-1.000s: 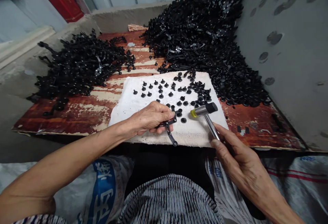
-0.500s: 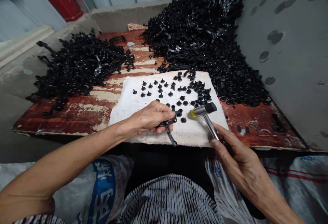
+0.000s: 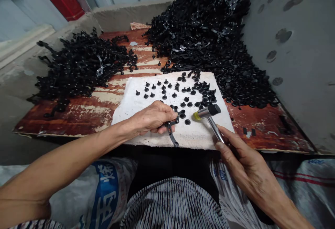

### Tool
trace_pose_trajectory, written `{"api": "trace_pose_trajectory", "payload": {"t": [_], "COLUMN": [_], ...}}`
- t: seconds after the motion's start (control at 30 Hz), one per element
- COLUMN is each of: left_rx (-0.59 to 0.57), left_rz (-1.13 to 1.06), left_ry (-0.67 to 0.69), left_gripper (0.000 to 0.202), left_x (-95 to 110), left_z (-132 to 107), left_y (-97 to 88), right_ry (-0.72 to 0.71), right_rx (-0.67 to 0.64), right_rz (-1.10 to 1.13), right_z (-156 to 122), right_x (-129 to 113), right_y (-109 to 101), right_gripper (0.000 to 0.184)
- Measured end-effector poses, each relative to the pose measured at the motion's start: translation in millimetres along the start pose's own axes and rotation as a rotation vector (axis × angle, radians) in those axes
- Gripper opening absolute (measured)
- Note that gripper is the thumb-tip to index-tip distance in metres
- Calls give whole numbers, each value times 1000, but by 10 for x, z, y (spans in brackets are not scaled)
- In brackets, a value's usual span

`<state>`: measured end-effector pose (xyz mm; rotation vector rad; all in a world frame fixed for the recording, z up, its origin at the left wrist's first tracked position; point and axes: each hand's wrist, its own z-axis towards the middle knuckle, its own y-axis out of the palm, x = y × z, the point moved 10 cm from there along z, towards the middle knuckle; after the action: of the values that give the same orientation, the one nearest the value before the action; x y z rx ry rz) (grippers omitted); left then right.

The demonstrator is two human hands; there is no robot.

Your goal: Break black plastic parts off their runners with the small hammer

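My left hand point(image 3: 157, 116) is closed on a black jointed bracket point(image 3: 172, 138), its curved arm hanging toward the cloth's front edge. Part of the bracket is hidden by the fingers. My right hand point(image 3: 239, 152) grips a mallet by its metal handle; the mallet point(image 3: 208, 111) has a silver head with a black face and a yellow face, held over the cloth's right side. On the white cloth point(image 3: 141, 117) lie several small black disc-shaped pieces with stems point(image 3: 187, 122), some close to the bracket's far end.
A large heap of black parts point(image 3: 199, 30) fills the back right of the worn reddish board point(image 3: 104, 106). Another heap of black jointed parts point(image 3: 78, 65) is at the left. Grey walls border the board, with a red box point(image 3: 63, 1) at the back left. Printed sacks point(image 3: 104, 190) lie below.
My left hand has shifted slightly, and the bracket's hanging arm has swung a little to the left. The mallet stays almost where it was.
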<state>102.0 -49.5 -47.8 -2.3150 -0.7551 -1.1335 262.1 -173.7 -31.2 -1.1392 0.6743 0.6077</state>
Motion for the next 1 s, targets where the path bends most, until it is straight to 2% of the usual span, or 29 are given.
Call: {"api": "trace_pose_trajectory", "payload": {"t": [0.17,0.37,0.53,0.7,0.73,0.83,0.87,1.0], "left_rx": [-45,-19,-14,-21,-22,-25,-25,-15], "left_rz": [-21,32,74,83,73,47,41,51], "left_ry": [24,7,-28,-11,-7,4,8,6], "left_gripper": [35,35,34,33,33,34,34,31], "left_x": [-9,31,49,44,38,30,30,3], "left_z": [15,29,41,48,49,52,53,68], "left_y": [1,-14,-32,-38,-38,-33,-31,-36], "right_ry": [-96,-295,-395,-403,-412,-432,-432,-428], "right_rx": [2,-24,21,-97,-81,81,88,-97], "right_rz": [-87,-125,-158,-214,-202,-167,-178,-222], "right_z": [73,152,172,198,199,196,198,210], "right_x": [-188,-491,-648,-689,-721,-802,-803,-728], "right_y": [-56,-60,-97,-3,-30,-204,-203,17], "right_gripper": [43,54,64,61,61,67,68,64]}}
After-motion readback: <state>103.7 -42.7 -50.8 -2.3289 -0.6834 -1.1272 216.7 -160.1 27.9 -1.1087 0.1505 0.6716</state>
